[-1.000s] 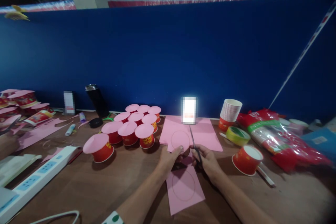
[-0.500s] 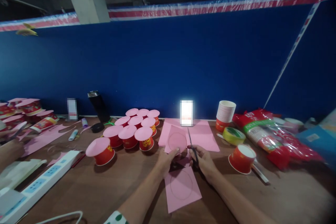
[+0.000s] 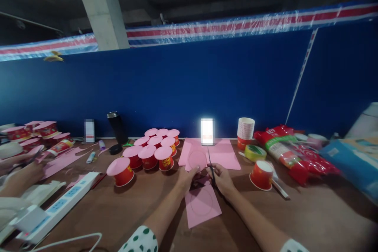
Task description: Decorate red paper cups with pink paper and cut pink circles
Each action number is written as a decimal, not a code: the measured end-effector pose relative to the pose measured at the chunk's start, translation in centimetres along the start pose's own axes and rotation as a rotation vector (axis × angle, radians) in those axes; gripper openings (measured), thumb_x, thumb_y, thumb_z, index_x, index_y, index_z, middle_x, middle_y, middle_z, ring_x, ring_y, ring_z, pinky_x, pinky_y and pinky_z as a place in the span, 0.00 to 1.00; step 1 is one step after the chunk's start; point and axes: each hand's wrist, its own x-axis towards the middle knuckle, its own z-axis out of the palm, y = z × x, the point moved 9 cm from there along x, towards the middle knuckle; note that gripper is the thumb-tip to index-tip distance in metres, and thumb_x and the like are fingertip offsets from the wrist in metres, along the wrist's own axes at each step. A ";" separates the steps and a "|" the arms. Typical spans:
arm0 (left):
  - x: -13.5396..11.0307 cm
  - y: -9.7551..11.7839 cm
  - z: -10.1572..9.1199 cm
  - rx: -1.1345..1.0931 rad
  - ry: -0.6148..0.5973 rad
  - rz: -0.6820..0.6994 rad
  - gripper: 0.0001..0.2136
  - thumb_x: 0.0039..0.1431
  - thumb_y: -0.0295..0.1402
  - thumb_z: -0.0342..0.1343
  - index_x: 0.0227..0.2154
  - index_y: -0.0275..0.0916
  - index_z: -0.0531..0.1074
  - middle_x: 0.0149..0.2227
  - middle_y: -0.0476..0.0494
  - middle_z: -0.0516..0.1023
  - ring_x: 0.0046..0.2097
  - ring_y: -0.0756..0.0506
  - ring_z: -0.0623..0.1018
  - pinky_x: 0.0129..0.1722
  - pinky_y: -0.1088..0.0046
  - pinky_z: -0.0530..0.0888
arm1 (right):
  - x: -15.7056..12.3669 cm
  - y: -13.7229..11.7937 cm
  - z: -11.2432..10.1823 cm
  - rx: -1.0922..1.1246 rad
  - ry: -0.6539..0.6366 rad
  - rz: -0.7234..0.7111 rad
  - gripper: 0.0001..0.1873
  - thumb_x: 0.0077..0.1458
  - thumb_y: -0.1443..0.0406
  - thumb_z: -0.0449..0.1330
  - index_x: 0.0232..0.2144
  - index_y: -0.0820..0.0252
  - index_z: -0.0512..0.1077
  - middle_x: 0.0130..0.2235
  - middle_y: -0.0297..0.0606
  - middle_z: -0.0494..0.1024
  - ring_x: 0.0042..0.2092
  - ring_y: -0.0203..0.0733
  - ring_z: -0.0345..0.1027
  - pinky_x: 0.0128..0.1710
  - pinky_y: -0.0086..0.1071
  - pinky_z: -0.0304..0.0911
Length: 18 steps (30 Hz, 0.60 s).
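Note:
My left hand (image 3: 189, 178) is closed on a piece of pink paper (image 3: 197, 160) marked with a drawn circle. Dark scissors (image 3: 211, 173) are in my right hand (image 3: 223, 181), their blades pointing away from me at the paper's right edge. Whether the blades are apart is too small to tell. On the table just below my hands lies a pink sheet (image 3: 202, 206) with another drawn circle. Behind the held piece rest larger pink sheets (image 3: 227, 155), with a bright phone (image 3: 207, 131) standing at their back edge.
Several red paper cups with pink discs (image 3: 148, 157) stand at left. A black thermos (image 3: 117, 129) and power strip (image 3: 63, 201) lie farther left, near a co-worker's hand (image 3: 25, 177). At right are stacked cups (image 3: 245, 130), tape (image 3: 255, 152), a red cup (image 3: 261, 176) and red bags (image 3: 289, 149).
The camera view has tilted up and shifted slightly left. My hands keep the pink paper and scissors in nearly the same place. The co-worker's hand shows more fully.

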 end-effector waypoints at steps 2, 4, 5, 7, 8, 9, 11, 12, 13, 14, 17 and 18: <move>-0.2 0.1 -0.1 0.009 0.015 0.011 0.20 0.33 0.40 0.70 0.27 0.33 0.72 0.23 0.44 0.76 0.24 0.48 0.75 0.24 0.74 0.72 | -0.1 -0.3 0.0 -0.020 0.002 -0.030 0.28 0.39 0.46 0.65 0.35 0.62 0.70 0.18 0.28 0.68 0.19 0.32 0.59 0.18 0.26 0.53; -0.5 0.2 -0.2 0.023 0.030 0.018 0.19 0.34 0.40 0.69 0.27 0.33 0.72 0.22 0.44 0.76 0.24 0.48 0.75 0.22 0.74 0.71 | -0.2 -0.4 0.0 -0.043 0.004 -0.057 0.27 0.39 0.46 0.64 0.35 0.61 0.70 0.18 0.28 0.68 0.19 0.33 0.59 0.18 0.26 0.53; -0.6 0.2 -0.2 0.033 0.036 0.021 0.18 0.35 0.40 0.69 0.27 0.33 0.72 0.22 0.44 0.76 0.23 0.48 0.75 0.21 0.75 0.70 | -0.2 -0.4 -0.1 -0.054 0.006 -0.067 0.27 0.40 0.47 0.64 0.35 0.61 0.70 0.18 0.28 0.68 0.19 0.33 0.58 0.18 0.26 0.52; -0.9 0.3 -0.2 0.054 0.042 0.032 0.17 0.36 0.40 0.68 0.26 0.33 0.72 0.20 0.45 0.74 0.20 0.50 0.73 0.18 0.76 0.67 | -0.2 -0.4 -0.2 -0.071 0.015 -0.083 0.26 0.40 0.48 0.64 0.35 0.61 0.70 0.18 0.27 0.67 0.19 0.33 0.57 0.18 0.27 0.52; -0.9 0.4 -0.2 0.063 0.043 0.039 0.16 0.37 0.40 0.67 0.25 0.33 0.72 0.19 0.45 0.74 0.20 0.50 0.72 0.18 0.77 0.66 | -0.2 -0.4 -0.3 -0.077 0.019 -0.088 0.26 0.40 0.48 0.64 0.36 0.61 0.70 0.17 0.27 0.66 0.18 0.33 0.57 0.18 0.26 0.51; -1.0 0.5 -0.2 0.070 0.043 0.048 0.15 0.38 0.40 0.67 0.25 0.33 0.72 0.19 0.46 0.74 0.20 0.51 0.72 0.17 0.78 0.66 | -0.2 -0.4 -0.3 -0.081 0.022 -0.093 0.26 0.40 0.49 0.64 0.36 0.61 0.70 0.17 0.27 0.66 0.18 0.33 0.57 0.17 0.26 0.51; -1.0 0.8 -0.1 0.078 0.044 0.071 0.14 0.39 0.39 0.66 0.25 0.33 0.72 0.20 0.46 0.74 0.20 0.51 0.72 0.18 0.78 0.66 | -0.2 -0.3 -0.4 -0.085 0.023 -0.100 0.25 0.41 0.50 0.64 0.36 0.61 0.70 0.17 0.27 0.66 0.18 0.33 0.58 0.17 0.26 0.52; -1.0 0.9 -0.1 0.080 0.045 0.083 0.14 0.39 0.39 0.66 0.24 0.33 0.72 0.20 0.46 0.74 0.21 0.51 0.72 0.18 0.78 0.66 | -0.2 -0.3 -0.3 -0.086 0.022 -0.102 0.25 0.41 0.50 0.64 0.36 0.62 0.70 0.17 0.26 0.66 0.18 0.33 0.58 0.17 0.26 0.52; -0.9 1.0 -0.1 0.081 0.046 0.093 0.14 0.39 0.39 0.66 0.24 0.33 0.72 0.20 0.46 0.74 0.21 0.51 0.72 0.19 0.78 0.66 | -0.2 -0.3 -0.3 -0.087 0.021 -0.104 0.24 0.41 0.50 0.64 0.36 0.62 0.70 0.17 0.26 0.66 0.18 0.33 0.58 0.17 0.26 0.52; -0.9 1.1 -0.1 0.082 0.048 0.103 0.14 0.39 0.39 0.66 0.23 0.33 0.72 0.19 0.46 0.73 0.21 0.51 0.71 0.19 0.78 0.67 | -0.1 -0.3 -0.3 -0.088 0.020 -0.105 0.24 0.41 0.50 0.64 0.36 0.62 0.70 0.17 0.26 0.66 0.18 0.33 0.58 0.17 0.27 0.53; -0.7 1.2 -0.2 0.092 0.057 0.123 0.14 0.38 0.39 0.66 0.22 0.33 0.72 0.19 0.46 0.73 0.20 0.52 0.70 0.20 0.77 0.67 | -0.1 -0.1 -0.2 -0.094 0.014 -0.108 0.24 0.41 0.51 0.65 0.37 0.62 0.70 0.17 0.26 0.66 0.18 0.33 0.59 0.17 0.27 0.54; -0.7 1.2 -0.3 0.098 0.058 0.127 0.13 0.39 0.38 0.66 0.23 0.33 0.72 0.19 0.46 0.74 0.20 0.52 0.70 0.20 0.77 0.67 | -0.1 -0.1 -0.1 -0.098 0.011 -0.108 0.24 0.41 0.52 0.65 0.37 0.62 0.70 0.17 0.25 0.66 0.18 0.33 0.59 0.18 0.27 0.54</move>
